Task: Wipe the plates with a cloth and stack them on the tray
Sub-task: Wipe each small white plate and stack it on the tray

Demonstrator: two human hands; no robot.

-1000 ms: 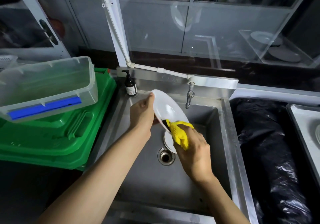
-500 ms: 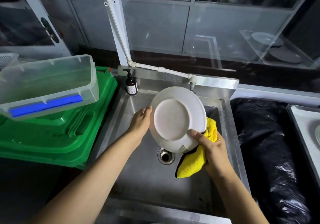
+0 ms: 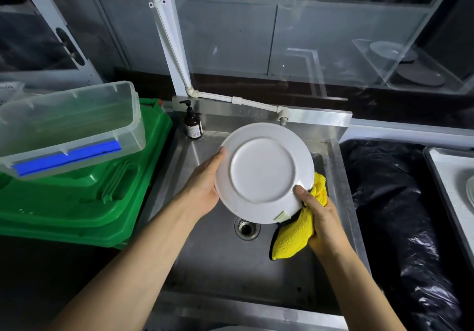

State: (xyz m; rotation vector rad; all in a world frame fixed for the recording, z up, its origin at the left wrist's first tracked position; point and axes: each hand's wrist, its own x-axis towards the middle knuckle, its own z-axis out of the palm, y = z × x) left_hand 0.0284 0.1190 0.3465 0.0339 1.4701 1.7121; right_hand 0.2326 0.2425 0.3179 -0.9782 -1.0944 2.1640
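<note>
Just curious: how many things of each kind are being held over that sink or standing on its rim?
White plate: 1
Yellow cloth: 1
Pump bottle: 1
Total: 3

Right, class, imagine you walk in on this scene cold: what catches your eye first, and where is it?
The white plate, held over the steel sink with its underside to the camera, stands out first, the left hand on its left rim. Next, the yellow cloth bunched in the right hand at the plate's lower right edge. At left, a clear tub sits on green crates.
</note>
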